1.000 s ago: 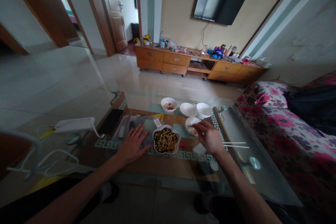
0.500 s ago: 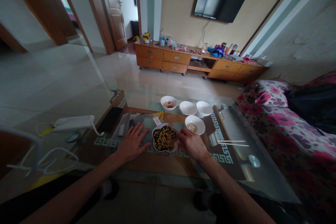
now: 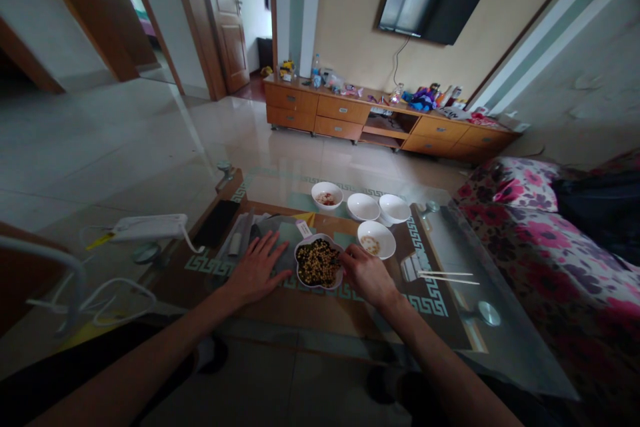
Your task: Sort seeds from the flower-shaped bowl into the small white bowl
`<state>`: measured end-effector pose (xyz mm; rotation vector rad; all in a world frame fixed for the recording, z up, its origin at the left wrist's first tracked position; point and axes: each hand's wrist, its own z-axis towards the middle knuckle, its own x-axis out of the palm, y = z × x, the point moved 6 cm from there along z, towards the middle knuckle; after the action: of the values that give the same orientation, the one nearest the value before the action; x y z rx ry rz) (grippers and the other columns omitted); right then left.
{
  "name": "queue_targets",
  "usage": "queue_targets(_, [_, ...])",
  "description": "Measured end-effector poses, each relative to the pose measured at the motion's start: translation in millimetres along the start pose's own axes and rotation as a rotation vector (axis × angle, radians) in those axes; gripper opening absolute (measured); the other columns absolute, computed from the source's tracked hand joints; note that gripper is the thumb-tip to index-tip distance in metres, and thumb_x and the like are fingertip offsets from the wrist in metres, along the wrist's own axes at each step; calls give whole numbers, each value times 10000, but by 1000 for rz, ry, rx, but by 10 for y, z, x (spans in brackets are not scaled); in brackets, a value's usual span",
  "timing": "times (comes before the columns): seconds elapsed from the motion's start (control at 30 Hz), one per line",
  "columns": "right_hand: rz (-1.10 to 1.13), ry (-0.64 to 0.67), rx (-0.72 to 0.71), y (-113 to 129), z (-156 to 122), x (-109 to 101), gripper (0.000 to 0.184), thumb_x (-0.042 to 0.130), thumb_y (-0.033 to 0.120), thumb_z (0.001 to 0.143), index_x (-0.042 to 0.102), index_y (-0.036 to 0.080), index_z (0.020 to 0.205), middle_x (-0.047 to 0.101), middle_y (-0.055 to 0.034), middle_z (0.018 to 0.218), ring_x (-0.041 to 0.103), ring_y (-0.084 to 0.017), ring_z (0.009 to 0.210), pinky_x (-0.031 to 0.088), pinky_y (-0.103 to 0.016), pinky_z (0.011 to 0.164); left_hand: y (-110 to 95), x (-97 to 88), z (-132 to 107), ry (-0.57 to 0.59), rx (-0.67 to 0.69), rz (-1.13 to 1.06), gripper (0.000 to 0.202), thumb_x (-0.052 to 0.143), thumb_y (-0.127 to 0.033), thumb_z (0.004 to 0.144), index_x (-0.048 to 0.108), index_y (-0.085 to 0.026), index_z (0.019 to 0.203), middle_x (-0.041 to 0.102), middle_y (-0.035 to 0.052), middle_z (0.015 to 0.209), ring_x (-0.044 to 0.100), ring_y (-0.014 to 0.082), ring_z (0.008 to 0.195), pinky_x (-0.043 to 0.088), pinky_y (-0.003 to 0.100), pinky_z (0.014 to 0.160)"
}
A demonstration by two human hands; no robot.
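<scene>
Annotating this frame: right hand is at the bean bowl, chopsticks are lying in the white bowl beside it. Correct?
Not quite: the head view shows the chopsticks on the glass table, right of the white bowl, not in it. The right hand is at the bean bowl, as you said.

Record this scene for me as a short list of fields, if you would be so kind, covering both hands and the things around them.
Left hand: spread flat on the table, beside the bowl, holding nothing.
Right hand: fingers at the rim of the bowl; any grip is unclear.
Main thing: white flower-shaped bowl of yellow and dark beans.
Nearby: white bowl with pale residue; chopsticks.
Rest: three more white bowls, on a glass coffee table; wooden TV cabinet beyond.
</scene>
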<state>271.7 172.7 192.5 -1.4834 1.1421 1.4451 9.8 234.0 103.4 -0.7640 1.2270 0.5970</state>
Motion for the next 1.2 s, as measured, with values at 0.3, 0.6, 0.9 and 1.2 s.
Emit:
queue_targets(0.3, [120, -275, 69, -442, -84, -77, 212, 617, 159, 1030, 783, 209, 1151, 750, -98, 1125, 738, -224, 937, 582, -291, 768, -14, -37, 3, 25, 7, 4, 755, 446, -722, 1058, 519, -231, 1627, 387, 175, 1751, 338, 369, 1629, 299, 599, 1315])
queue_targets(0.6, [39, -341, 321, -1262, -319, -291, 186, 584, 219, 1068, 765, 206, 1111, 781, -108, 1168, 774, -266, 920, 564, -324, 746, 6, -5, 1, 26, 9, 20, 737, 481, -678, 1062, 511, -214, 1634, 374, 179, 1756, 310, 374, 1643, 303, 616, 1316])
queue_targets(0.9, [131, -348, 374, -1247, -305, -346, 295, 491, 221, 1084, 718, 184, 1268, 809, -147, 1168, 793, -300, 970, 577, -357, 809, -271, -112, 139, 129, -121, 120, 732, 643, -485, 984, 545, -79, 1584, 367, 299, 1722, 298, 485, 1624, 298, 681, 1294])
queue_targets(1.2, [528, -265, 275, -1674, -131, 142, 255, 500, 198, 980, 740, 180, 1065, 795, -115, 992, 751, -267, 924, 597, -401, 890, -575, -382, 305, 228, -134, 36, 640, 660, -296, 954, 531, -143, 1562, 597, 225, 1567, 519, 432, 1491, 468, 592, 1196])
